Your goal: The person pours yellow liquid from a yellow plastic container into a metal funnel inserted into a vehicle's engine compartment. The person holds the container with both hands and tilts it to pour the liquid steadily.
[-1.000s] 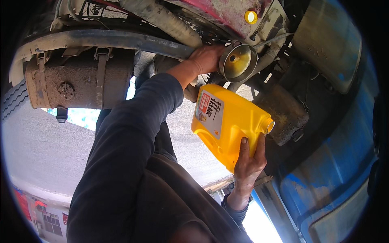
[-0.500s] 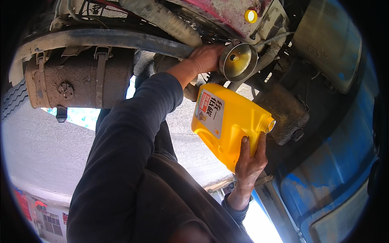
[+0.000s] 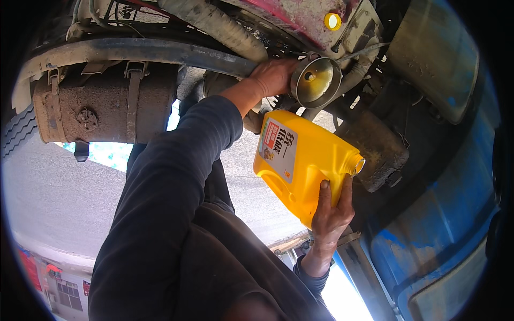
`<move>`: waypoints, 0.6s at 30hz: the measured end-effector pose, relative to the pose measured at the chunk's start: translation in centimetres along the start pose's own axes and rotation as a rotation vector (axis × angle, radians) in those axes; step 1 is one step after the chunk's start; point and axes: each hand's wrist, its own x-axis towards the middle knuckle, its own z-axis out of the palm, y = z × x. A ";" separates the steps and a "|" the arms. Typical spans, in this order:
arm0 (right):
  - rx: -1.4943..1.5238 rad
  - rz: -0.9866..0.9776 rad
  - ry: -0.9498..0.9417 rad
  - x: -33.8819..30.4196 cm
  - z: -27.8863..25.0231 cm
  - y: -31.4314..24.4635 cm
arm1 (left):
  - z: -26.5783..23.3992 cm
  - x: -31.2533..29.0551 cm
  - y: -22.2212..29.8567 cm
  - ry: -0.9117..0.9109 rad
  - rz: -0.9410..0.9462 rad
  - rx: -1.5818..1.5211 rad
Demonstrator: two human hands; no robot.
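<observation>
A metal funnel (image 3: 320, 90) with yellowish oil wetting its bowl stands among the engine parts, its dark outlet hole visible inside. At its left side my left hand (image 3: 274, 76) grips it, the fingertips partly hidden behind its rim. Below the funnel, my right hand (image 3: 332, 211) holds a yellow plastic jug (image 3: 316, 155) near the neck, thumb and fingers wrapped on it. The jug lies tilted, its uncapped mouth facing right, away from the funnel. A label covers part of its side. No stream of liquid shows at the mouth.
A yellow cap (image 3: 332, 22) rests on the dirty red panel (image 3: 300, 18). On the left hangs a rusty strapped tank (image 3: 101, 104) under a thick curved pipe (image 3: 144, 52). Blue bodywork (image 3: 428, 235) fills the right side. A ribbed hose (image 3: 219, 27) runs above my left hand.
Hardly anything differs. The jug, funnel and both hands appear shifted very slightly to the right, with the same grips.
</observation>
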 end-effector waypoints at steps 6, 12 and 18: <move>-0.002 -0.013 -0.001 0.1 0.0 -0.2 | -0.3 0.0 0.3 -0.019 -0.018 -0.007; 0.017 -0.018 0.008 0.0 0.1 0.0 | -0.5 0.1 0.5 -0.035 -0.022 -0.005; 0.012 -0.003 -0.001 0.1 0.0 -0.3 | -0.7 0.1 0.6 -0.053 -0.031 0.003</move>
